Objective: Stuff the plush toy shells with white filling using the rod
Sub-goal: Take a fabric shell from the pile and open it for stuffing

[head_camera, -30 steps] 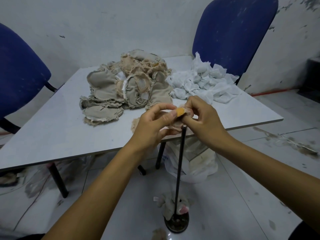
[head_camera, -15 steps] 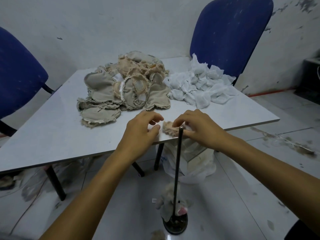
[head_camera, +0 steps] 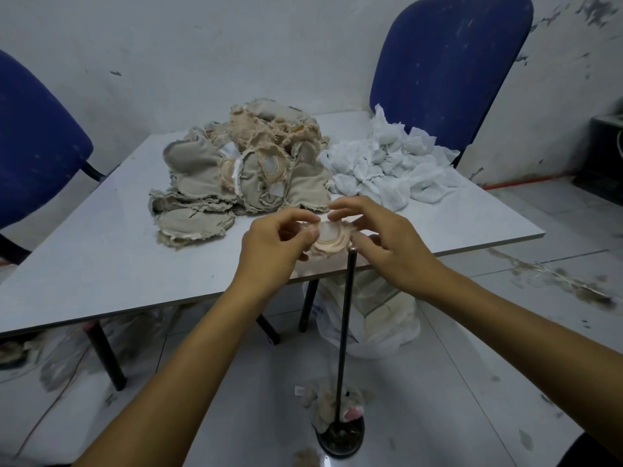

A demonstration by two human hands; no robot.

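A small beige plush shell (head_camera: 328,239), inside out with a pale round patch, sits between my hands just above the table's near edge. My left hand (head_camera: 274,246) pinches its left side with thumb and fingers. My right hand (head_camera: 384,241) holds its right side, fingers curled over it. The thin black rod (head_camera: 345,332) stands upright on a round base (head_camera: 340,438) on the floor, its tip just below the shell. A heap of beige shells (head_camera: 242,173) lies mid-table. White filling bundles (head_camera: 387,163) are piled to its right.
The white table (head_camera: 101,257) has a blue chair (head_camera: 448,69) behind and another (head_camera: 30,143) at left. Under the table stands a white plastic bag (head_camera: 374,318). A stuffed plush toy (head_camera: 337,404) lies on the floor by the rod's base.
Both hands dropped to the table edge, then lifted a shell; it is now spread between them showing its round patch, above the rod tip.
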